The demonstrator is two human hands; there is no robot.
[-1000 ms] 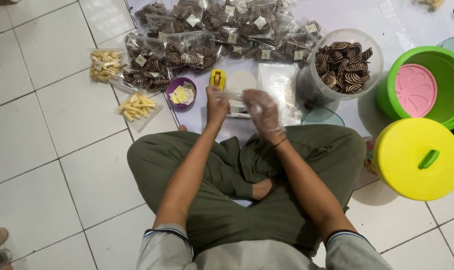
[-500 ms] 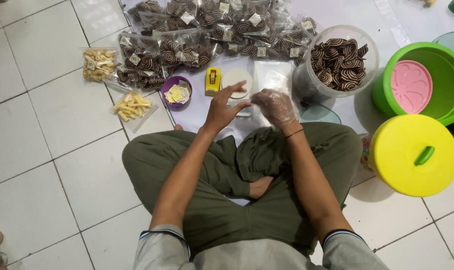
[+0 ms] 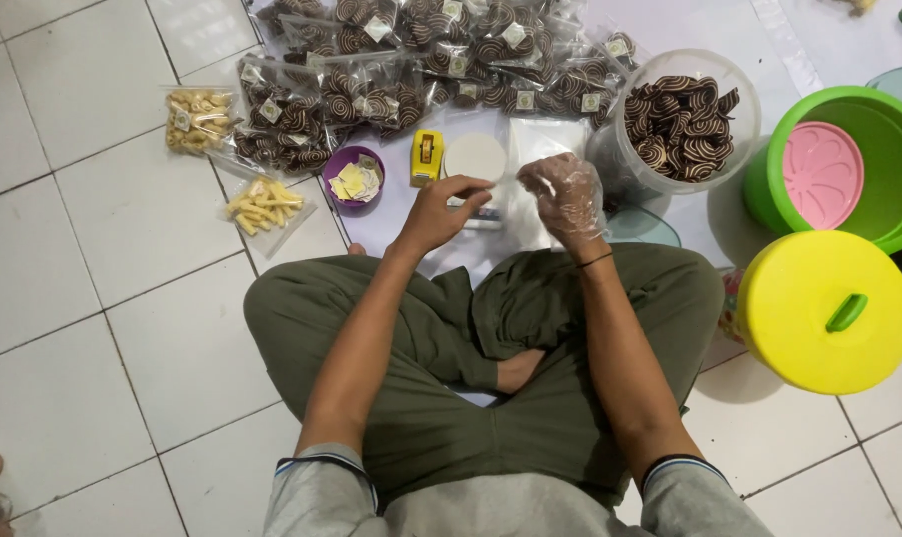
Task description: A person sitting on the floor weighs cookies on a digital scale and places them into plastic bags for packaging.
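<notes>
I sit cross-legged on a white tiled floor. My left hand [image 3: 439, 211] is bare and pinches something thin and clear, which I cannot make out, just above a small white round scale [image 3: 474, 159]. My right hand [image 3: 564, 193] wears a clear plastic glove and meets the left hand's fingertips, pinching the same clear item. A clear tub [image 3: 685, 119] of brown spiral cookies stands just right of the hands. A yellow tape dispenser [image 3: 426, 157] and a purple bowl [image 3: 352, 182] of small paper labels lie to the left of the scale.
Several clear bags of spiral cookies [image 3: 371, 60] lie at the back. Two bags of yellow snacks [image 3: 262, 204] lie at left. A green bucket [image 3: 849, 164] with a pink disc inside and a yellow lid [image 3: 824, 310] are at right. A stack of clear bags [image 3: 545, 139] lies behind the hands.
Both hands have drawn back from the scale toward my lap and come together, fingertips now meeting over the white sheet. The view has shifted slightly.
</notes>
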